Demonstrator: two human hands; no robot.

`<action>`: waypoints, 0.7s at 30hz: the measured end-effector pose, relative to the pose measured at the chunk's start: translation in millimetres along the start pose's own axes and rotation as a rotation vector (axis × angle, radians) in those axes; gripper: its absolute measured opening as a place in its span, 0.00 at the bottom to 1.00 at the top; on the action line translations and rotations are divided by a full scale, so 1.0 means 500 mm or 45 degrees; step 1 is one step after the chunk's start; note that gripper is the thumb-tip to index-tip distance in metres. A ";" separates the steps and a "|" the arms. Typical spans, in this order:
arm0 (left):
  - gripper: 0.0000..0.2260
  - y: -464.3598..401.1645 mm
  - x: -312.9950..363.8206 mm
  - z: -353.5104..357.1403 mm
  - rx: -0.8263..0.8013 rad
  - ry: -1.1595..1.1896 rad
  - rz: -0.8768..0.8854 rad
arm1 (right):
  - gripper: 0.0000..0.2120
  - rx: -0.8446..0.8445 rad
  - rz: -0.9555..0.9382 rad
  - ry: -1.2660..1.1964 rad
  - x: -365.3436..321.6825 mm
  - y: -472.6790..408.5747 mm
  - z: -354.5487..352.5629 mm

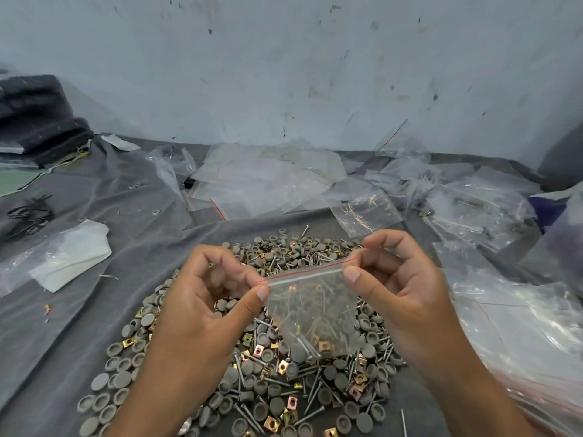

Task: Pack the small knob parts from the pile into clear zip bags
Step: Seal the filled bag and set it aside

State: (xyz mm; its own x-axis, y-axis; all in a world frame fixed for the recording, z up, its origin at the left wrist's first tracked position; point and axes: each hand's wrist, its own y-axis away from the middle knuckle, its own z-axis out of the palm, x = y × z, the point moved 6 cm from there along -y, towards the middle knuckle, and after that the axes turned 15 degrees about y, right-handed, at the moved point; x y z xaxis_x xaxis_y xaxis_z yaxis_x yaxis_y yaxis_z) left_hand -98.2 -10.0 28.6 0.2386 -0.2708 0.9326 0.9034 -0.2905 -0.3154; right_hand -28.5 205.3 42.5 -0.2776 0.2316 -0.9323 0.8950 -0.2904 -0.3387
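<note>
A small clear zip bag (312,313) with a red line along its top hangs over the pile. It holds screws, a few grey knob caps and brass square clips at its bottom. My left hand (205,307) pinches the bag's top left corner between thumb and fingers. At the top right corner, my right hand (397,288) pinches the zip strip. Beneath both hands spreads the pile (176,386) of grey round knob caps, brass clips and screws on grey cloth.
Several empty clear bags (262,178) lie behind the pile. Filled and loose bags (517,329) crowd the right side. A white folded bag (69,257) and black rubber bands (30,216) lie at left. A dark folded stack (34,118) sits far left by the wall.
</note>
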 end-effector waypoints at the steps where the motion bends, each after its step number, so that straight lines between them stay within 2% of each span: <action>1: 0.12 0.001 0.000 0.000 0.011 0.012 0.010 | 0.16 -0.003 -0.002 0.016 0.000 0.000 -0.001; 5: 0.15 0.000 -0.004 -0.002 0.051 0.052 -0.006 | 0.12 -0.016 0.004 0.040 -0.006 0.002 -0.001; 9: 0.18 -0.003 -0.017 -0.003 0.093 0.076 -0.065 | 0.15 0.016 -0.004 0.168 -0.026 -0.015 -0.013; 11: 0.19 -0.004 -0.020 -0.003 0.102 0.050 -0.071 | 0.16 0.118 0.027 0.268 -0.028 -0.051 -0.051; 14: 0.22 -0.003 -0.018 -0.004 0.101 0.011 -0.070 | 0.09 0.356 0.112 0.343 -0.012 -0.143 -0.155; 18: 0.24 -0.003 -0.016 -0.011 0.136 -0.003 -0.073 | 0.11 0.673 0.087 0.607 -0.021 -0.267 -0.324; 21: 0.22 -0.004 -0.017 -0.014 0.147 -0.020 -0.082 | 0.09 0.743 0.035 0.821 -0.044 -0.318 -0.418</action>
State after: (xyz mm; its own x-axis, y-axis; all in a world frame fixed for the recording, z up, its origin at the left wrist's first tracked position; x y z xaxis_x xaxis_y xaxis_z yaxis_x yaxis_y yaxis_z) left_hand -104.3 -13.4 20.0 0.1836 -0.2402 0.9532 0.9519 -0.1988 -0.2334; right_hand -91.6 440.5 143.3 0.1519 0.6470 -0.7472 0.5271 -0.6925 -0.4925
